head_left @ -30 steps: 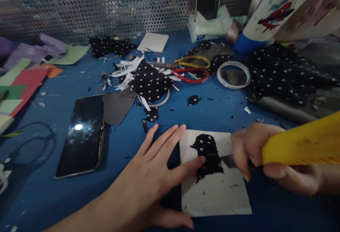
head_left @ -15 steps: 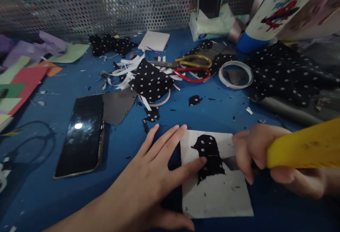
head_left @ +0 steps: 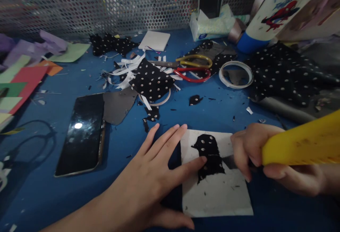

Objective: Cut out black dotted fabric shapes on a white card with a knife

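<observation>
My left hand [head_left: 156, 175] lies flat with spread fingers, one fingertip pressing on a black dotted piece [head_left: 209, 157]. That piece rests on a white square card [head_left: 217, 196] on the blue table. At the right, my right hand [head_left: 260, 154] is closed around a yellow-handled cutter [head_left: 300, 141]. The cutter's grey blade [head_left: 230, 162] reaches the right edge of the black piece.
A phone [head_left: 81, 133] lies at the left. Scissors [head_left: 193, 65], a tape roll [head_left: 236, 74], white strips and dotted scraps [head_left: 152, 80] lie behind. A bottle [head_left: 271, 23] and tissue pack [head_left: 209, 25] stand by a perforated metal panel [head_left: 119, 5].
My right hand and the yellow handle have shifted slightly left, and the handle has tilted up a little at its far end. My left hand has stayed in place.
</observation>
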Demonstrator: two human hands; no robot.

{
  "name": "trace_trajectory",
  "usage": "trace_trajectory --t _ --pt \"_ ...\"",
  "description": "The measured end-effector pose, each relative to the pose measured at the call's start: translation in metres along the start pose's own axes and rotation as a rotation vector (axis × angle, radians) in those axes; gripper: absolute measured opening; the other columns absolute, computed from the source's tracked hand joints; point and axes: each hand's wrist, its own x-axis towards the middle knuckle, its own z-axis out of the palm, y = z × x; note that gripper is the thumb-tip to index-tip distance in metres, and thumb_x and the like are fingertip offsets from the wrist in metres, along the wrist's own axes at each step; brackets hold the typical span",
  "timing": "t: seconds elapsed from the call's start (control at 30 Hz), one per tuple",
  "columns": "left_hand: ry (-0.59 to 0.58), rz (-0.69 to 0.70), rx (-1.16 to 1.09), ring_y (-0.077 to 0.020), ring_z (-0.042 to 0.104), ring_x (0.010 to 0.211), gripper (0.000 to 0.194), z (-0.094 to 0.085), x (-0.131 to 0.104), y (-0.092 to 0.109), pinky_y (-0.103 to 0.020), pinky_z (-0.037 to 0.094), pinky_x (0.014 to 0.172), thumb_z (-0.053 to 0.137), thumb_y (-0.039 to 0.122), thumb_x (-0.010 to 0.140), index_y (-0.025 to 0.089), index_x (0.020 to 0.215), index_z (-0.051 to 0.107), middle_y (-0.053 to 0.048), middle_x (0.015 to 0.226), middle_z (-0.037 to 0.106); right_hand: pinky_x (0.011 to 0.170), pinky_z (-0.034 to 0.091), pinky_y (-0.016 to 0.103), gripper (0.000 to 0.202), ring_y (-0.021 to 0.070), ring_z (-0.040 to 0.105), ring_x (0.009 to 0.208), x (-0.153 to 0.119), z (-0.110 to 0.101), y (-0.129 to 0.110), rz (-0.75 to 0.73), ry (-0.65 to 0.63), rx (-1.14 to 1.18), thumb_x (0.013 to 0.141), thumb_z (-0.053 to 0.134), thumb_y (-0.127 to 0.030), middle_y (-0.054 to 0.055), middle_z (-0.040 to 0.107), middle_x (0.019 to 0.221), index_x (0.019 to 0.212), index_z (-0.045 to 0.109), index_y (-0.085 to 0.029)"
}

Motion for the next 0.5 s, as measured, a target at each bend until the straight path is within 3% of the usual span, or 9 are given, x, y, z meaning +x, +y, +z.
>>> trace_trajectory --t 0.23,0.5 --pt "0.003 -0.006 -0.002 -0.0432 0.017 0.148 0.104 -0.0004 0.0006 0.001 -0.069 0.007 0.114 0.077 0.075 0.061 0.038 0.15 0.035 -0.016 0.163 0.01 0.059 0.043 0.026 0.012 0.0124 0.054 0.065 -0.0024 -0.0008 -0.0047 0.049 -0.062 -0.103 0.087 0.061 -0.028 -0.002 0.061 0.076 0.091 0.05 -0.026" --pt "0.002 0.002 0.004 -0.0424 0.015 0.148 0.105 0.0004 0.0 0.0005 -0.07 0.009 0.114 0.076 0.074 0.063 0.038 0.151 0.032 -0.018 0.163 0.011 0.06 0.045 0.028 0.013 0.0124 0.057 0.064 -0.0004 -0.0041 -0.007 0.07 -0.086 -0.236 0.089 0.061 -0.034 -0.004 0.062 0.076 0.088 0.051 -0.027"
